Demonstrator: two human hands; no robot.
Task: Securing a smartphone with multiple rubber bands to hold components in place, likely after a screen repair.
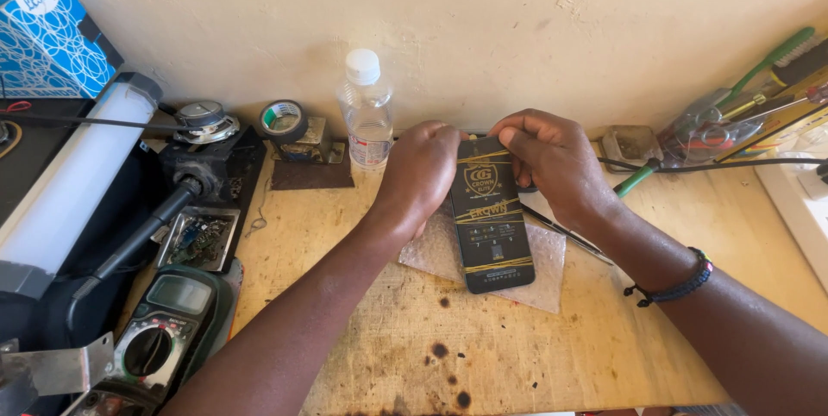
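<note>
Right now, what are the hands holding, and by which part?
Both hands grip the black phone-shaped slab with gold stripes at its far end: left hand on the left corner, right hand on the right. Its near end rests on a cloth pad.

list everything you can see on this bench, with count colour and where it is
flat pack: 1, black with gold stripes, centre, on the pad, both hands at its top end
pad: 1, pale bubble sheet, under the pack
bottle: 1, clear with white cap, by the wall
tape roll: 1, dark, left of the bottle
multimeter: 1, green and black, lower left
circuit board: 1, in a metal frame, above the multimeter
tube lamp: 1, white, far left
box: 1, blue and white, top left
screwdrivers: a few, green handles, right by the wall
bench: 1, tan wood with dark burn spots
wristband: 1, dark beads, right wrist
left hand: 1, at the pack's top left
right hand: 1, at the pack's top right
</note>
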